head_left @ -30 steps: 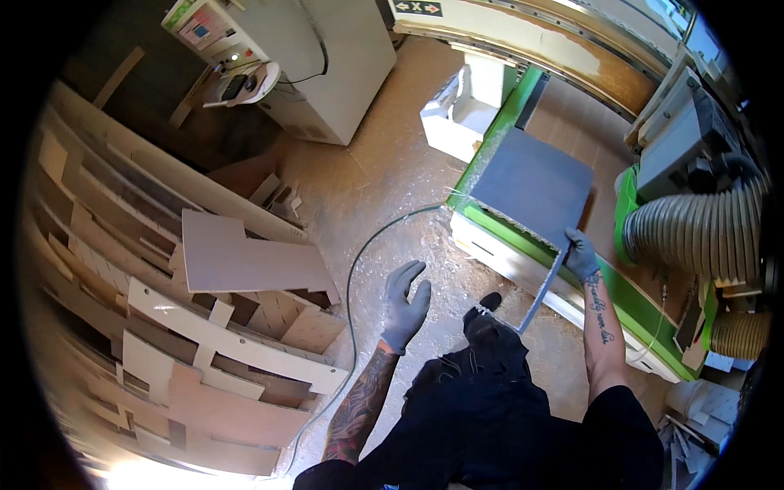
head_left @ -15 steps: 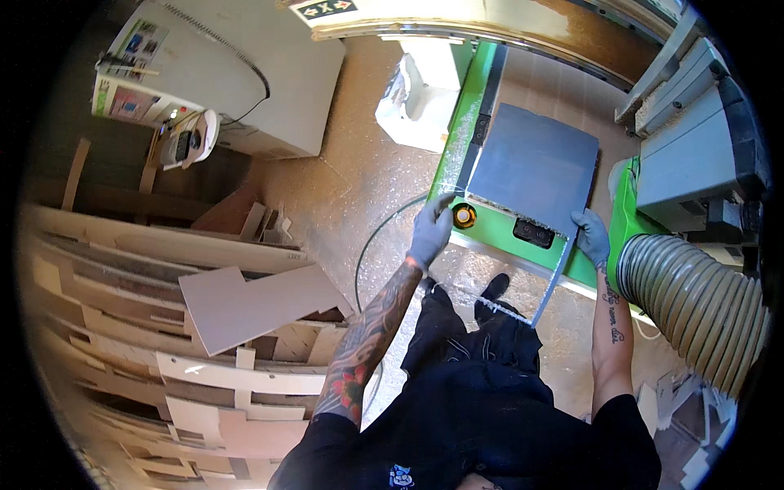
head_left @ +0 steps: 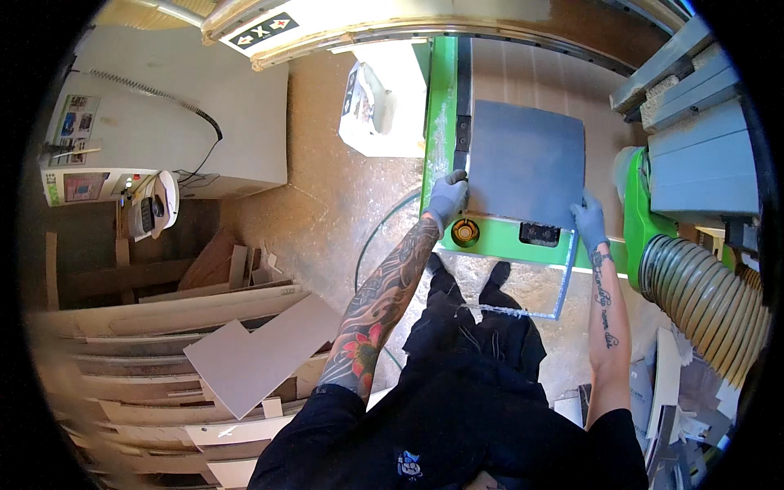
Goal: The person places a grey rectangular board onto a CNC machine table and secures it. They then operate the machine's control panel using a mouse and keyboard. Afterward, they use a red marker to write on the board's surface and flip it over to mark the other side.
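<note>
A dark grey rectangular panel (head_left: pixel 527 159) lies at the near end of the machine bed. My gloved left hand (head_left: pixel 448 196) is closed beside its near left corner; whatever lies within the fingers is hidden. My gloved right hand (head_left: pixel 588 220) is closed at the near right corner, around the upper end of a thin, pale, see-through strip (head_left: pixel 567 278). From there the strip hangs toward me and turns left at a corner above my shoes. I cannot tell whether it is a narrow frame or the edge of a clear sheet.
The green machine edge (head_left: pixel 498 233) carries a round yellow-and-black button (head_left: pixel 465 233). On the right, a ribbed hose (head_left: pixel 694 290) joins grey machine housings. Board offcuts (head_left: pixel 261 355) are stacked on the left. A thin dark hose (head_left: pixel 371 233) curves across the dusty floor.
My left hand has moved away from me, past the round button to the panel's left side. My right hand stays by the near right corner. My view has turned slightly.
</note>
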`<state>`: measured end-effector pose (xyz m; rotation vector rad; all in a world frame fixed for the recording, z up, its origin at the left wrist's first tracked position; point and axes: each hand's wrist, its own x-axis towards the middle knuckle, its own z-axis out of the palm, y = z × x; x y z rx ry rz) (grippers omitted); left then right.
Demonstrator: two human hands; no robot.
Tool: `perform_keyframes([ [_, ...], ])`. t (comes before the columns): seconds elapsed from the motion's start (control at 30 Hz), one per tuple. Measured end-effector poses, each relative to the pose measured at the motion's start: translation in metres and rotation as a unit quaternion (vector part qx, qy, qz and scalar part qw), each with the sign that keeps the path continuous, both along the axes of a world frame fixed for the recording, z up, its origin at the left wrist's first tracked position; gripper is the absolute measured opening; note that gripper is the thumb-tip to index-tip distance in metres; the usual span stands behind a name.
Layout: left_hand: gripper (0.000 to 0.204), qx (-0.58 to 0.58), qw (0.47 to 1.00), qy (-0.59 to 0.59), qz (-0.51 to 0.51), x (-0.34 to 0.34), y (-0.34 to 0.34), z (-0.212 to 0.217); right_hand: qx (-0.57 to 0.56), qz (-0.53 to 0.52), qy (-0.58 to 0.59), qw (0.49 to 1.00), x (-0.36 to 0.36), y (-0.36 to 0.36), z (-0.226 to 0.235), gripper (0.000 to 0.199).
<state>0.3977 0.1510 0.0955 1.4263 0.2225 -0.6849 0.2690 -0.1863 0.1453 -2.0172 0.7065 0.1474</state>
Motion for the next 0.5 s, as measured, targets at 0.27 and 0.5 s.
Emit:
perform_keyframes([
  [0.27,0.044,0.011,0.999,-0.042,0.007,-0.007,0.008,-0.012,-0.134,0.034,-0.074,0.988,0.002,-0.014,-0.048,0.054],
  [0.5,0.048,0.045,0.998,-0.034,0.024,-0.017,-0.002,0.011,-0.114,0.009,-0.1,0.988,-0.002,-0.004,-0.04,0.058],
])
